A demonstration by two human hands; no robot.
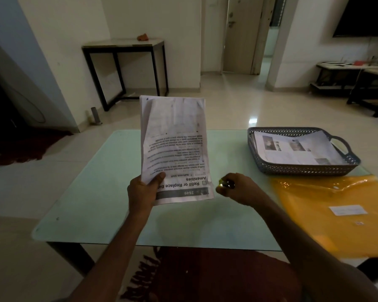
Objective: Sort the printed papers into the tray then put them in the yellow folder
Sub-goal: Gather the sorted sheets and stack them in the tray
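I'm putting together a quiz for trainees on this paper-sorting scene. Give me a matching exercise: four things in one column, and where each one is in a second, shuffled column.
Things
1. stack of printed papers
2. mesh tray
3. yellow folder
4. orange object

Places
A. lying flat on the near right part of the glass table
B. on the side table by the far wall
C. held up by the left hand
D. at the far right of the glass table, with printed sheets inside

Pairs: 1-C, 2-D, 3-A, 4-B
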